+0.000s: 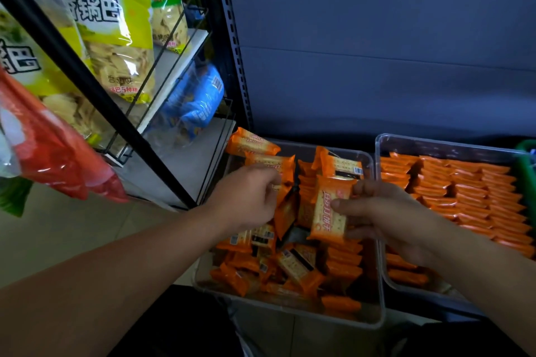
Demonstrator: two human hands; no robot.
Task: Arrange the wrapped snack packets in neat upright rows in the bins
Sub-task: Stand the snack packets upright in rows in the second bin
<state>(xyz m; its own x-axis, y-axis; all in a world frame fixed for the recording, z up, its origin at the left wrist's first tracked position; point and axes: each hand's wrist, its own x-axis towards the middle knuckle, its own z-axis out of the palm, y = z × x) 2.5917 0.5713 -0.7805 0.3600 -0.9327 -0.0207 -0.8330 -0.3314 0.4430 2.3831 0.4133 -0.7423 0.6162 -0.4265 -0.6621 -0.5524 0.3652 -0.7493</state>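
A clear plastic bin in front of me holds several orange cracker packets, most lying jumbled, with a short upright row along its right side. My right hand grips one orange packet face-up above the bin's middle. My left hand reaches into the bin's left part, fingers pinched on the edge of another orange packet. A second clear bin to the right is filled with neat upright rows of orange packets.
A black wire rack with large yellow, blue and red snack bags stands at the left. A grey shelf back panel rises behind the bins. A green basket edge shows at the far right.
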